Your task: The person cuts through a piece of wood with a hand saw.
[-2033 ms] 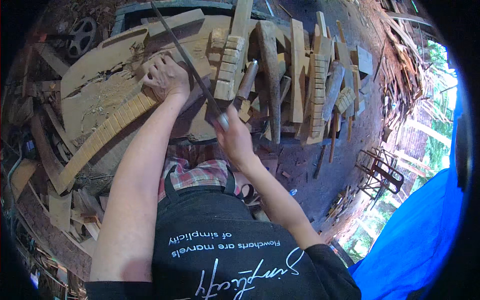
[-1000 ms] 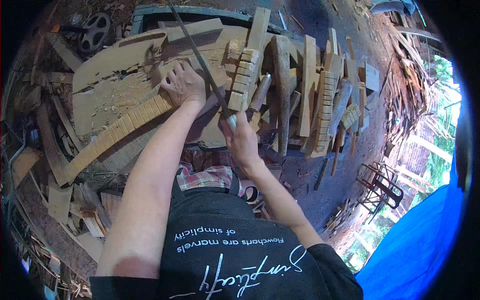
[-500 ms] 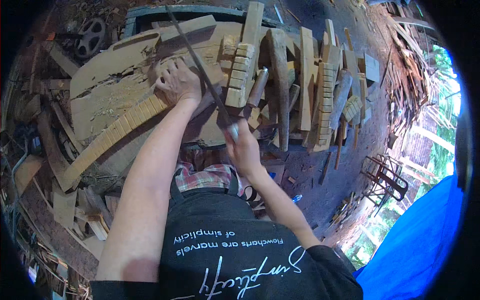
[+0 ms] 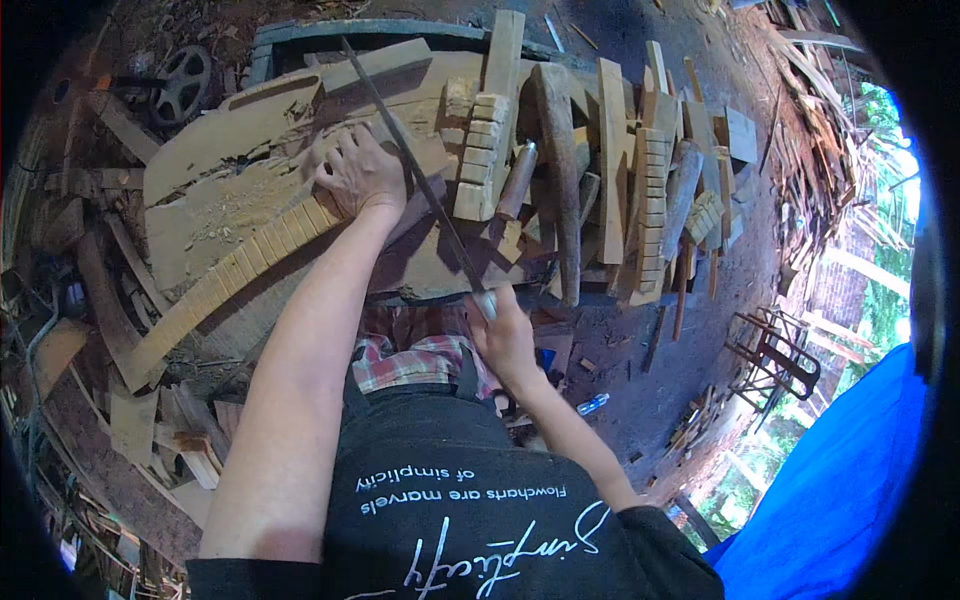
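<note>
A long curved wooden piece (image 4: 240,265) with evenly spaced cross-cuts lies along the front of a thick, cracked wooden slab (image 4: 215,215). My left hand (image 4: 362,175) presses down on the upper right end of that piece, fingers bent over it. In my right hand (image 4: 507,340), closed around the pale handle, is a handsaw (image 4: 420,178). Its long dark blade runs up and left, passing just right of my left hand. The blade shows almost edge-on, so its teeth cannot be made out. My left hand hides the curved piece's far end.
To the right lie a notched wooden block (image 4: 480,160), a round wooden handle (image 4: 517,182), a long rough stick (image 4: 560,180) and another notched strip (image 4: 651,205). A metal wheel (image 4: 184,84) stands far left. Scrap wood (image 4: 820,140) is heaped at far right.
My right hand has drawn the handsaw back toward my body, down and slightly right. My left hand stays on the curved piece.
</note>
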A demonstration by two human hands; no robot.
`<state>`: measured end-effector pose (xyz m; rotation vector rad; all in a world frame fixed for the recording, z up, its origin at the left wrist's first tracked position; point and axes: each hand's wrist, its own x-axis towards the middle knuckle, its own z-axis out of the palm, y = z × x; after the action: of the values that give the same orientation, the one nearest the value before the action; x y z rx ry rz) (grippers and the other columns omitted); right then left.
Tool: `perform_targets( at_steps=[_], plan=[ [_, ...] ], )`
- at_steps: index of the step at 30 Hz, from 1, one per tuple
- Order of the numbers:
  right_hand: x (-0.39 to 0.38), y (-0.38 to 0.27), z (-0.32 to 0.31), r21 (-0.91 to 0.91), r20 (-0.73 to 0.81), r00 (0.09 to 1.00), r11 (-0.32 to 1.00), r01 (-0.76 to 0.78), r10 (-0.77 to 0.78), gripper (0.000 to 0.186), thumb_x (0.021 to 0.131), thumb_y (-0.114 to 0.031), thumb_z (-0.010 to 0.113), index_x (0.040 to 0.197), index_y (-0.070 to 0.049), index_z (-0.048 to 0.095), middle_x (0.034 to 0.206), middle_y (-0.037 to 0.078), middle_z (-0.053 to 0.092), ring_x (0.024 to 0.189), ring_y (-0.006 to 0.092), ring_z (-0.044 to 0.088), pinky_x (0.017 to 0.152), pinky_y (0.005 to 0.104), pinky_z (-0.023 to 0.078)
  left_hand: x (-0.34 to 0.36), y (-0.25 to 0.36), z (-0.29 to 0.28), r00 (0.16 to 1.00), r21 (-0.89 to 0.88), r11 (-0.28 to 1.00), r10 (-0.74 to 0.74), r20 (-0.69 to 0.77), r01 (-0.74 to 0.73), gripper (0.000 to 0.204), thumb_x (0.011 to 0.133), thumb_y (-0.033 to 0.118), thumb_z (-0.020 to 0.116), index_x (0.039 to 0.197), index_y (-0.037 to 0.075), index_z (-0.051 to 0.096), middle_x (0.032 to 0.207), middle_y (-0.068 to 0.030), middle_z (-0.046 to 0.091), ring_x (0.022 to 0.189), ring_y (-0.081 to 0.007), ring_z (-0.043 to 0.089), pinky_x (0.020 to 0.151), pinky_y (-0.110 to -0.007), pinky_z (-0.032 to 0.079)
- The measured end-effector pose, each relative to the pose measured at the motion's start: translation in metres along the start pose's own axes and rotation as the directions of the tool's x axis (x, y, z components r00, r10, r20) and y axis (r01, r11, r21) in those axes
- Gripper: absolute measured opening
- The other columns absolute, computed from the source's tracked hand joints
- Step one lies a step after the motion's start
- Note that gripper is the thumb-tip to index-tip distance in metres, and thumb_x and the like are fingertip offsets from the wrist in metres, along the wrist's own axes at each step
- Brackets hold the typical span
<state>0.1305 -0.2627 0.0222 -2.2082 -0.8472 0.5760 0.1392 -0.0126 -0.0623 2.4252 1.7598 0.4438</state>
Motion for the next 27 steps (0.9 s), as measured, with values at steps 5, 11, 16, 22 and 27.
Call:
perform_targets(
  at_steps=[5,11,16,22,27],
  plan=[
    [0.014,-0.004,-0.002,0.009,-0.036,0.999,1.0,0.011,-0.011,0.026,0.084,-0.015,0.065,0.098,-0.005,0.046,0.08,0.024,0.058,0.076,0.0464,0.057,0.06,0.0479,0.046,-0.001,0.005,0.002,0.998,0.062,0.997,0.056,-0.02,-0.055,0.023,0.083,0.018,0.049,0.1,0.014,0.063,0.104,-0.0031,0.062,0.106,-0.0237,0.05,0.082,-0.044,0.029],
    [0.068,-0.024,0.018,-0.132,-0.012,1.0,0.991,0.027,-0.029,0.026,0.084,-0.015,0.064,0.099,-0.004,0.045,0.082,0.023,0.058,0.077,0.0456,0.058,0.063,0.048,0.046,0.001,-0.001,0.016,0.996,-0.024,0.998,0.059,-0.07,-0.061,0.024,0.081,0.022,0.049,0.097,0.01,0.061,0.105,-0.0104,0.059,0.104,-0.0276,0.052,0.089,-0.046,0.029],
    [-0.021,0.006,-0.012,-0.056,0.067,0.992,0.994,-0.099,0.103,0.023,0.085,-0.014,0.063,0.098,-0.006,0.046,0.084,0.022,0.06,0.078,0.0445,0.059,0.061,0.0471,0.047,-0.003,0.005,-0.002,0.999,-0.016,0.999,0.033,0.006,-0.033,0.023,0.078,0.018,0.051,0.096,0.01,0.061,0.104,-0.0108,0.059,0.103,-0.0278,0.052,0.088,-0.046,0.029],
    [0.082,-0.025,0.021,-0.048,-0.008,1.0,0.998,0.03,-0.03,0.024,0.086,-0.014,0.06,0.099,-0.003,0.043,0.084,0.025,0.059,0.079,0.0456,0.058,0.062,0.0495,0.045,0.0,0.006,0.011,0.998,-0.025,0.998,0.063,-0.013,-0.063,0.022,0.08,0.018,0.049,0.096,0.011,0.062,0.103,-0.0094,0.06,0.105,-0.0262,0.051,0.088,-0.046,0.029],
    [0.023,0.009,0.016,-0.042,-0.066,0.994,0.996,0.08,-0.083,0.021,0.085,-0.011,0.062,0.097,-0.002,0.047,0.083,0.023,0.058,0.081,0.0462,0.057,0.063,0.049,0.045,0.0,-0.002,0.011,1.0,-0.039,0.999,0.007,-0.017,-0.007,0.021,0.084,0.02,0.048,0.099,0.012,0.062,0.103,-0.0076,0.06,0.103,-0.026,0.05,0.087,-0.046,0.029]
  ],
)
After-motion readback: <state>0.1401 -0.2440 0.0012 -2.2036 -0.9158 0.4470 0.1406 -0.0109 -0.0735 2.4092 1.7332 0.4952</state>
